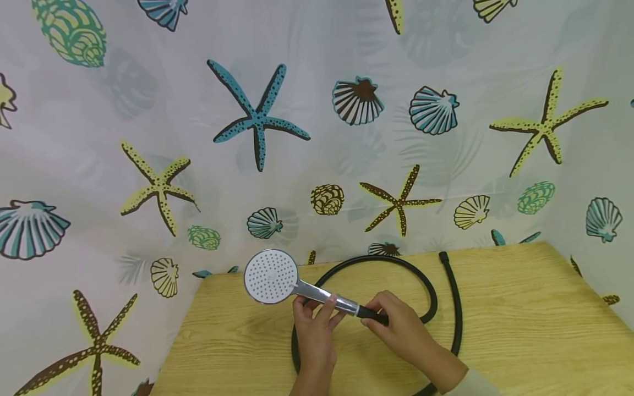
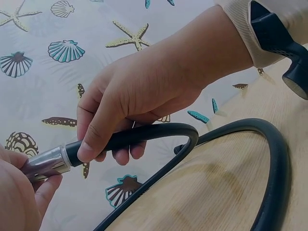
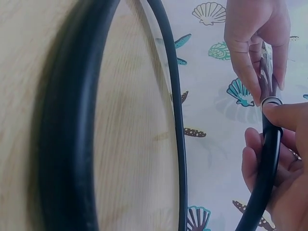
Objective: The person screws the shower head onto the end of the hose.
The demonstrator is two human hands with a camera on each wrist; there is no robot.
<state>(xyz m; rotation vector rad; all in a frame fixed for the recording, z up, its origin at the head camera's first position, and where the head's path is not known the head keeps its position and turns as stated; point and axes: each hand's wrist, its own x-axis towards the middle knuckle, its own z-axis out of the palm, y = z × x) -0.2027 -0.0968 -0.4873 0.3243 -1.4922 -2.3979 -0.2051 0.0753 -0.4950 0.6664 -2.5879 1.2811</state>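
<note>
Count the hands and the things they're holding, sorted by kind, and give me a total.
Shower head: 1, held by its handle in the left hand
Black hose: 1, its end by the shower head gripped in the right hand
Hands: 2, one left and one right
Total: 4

Right fingers [image 2: 120, 155] around black hose [image 2: 161, 131], left fingers [image 2: 48, 188] on chrome handle [image 2: 50, 163].
</note>
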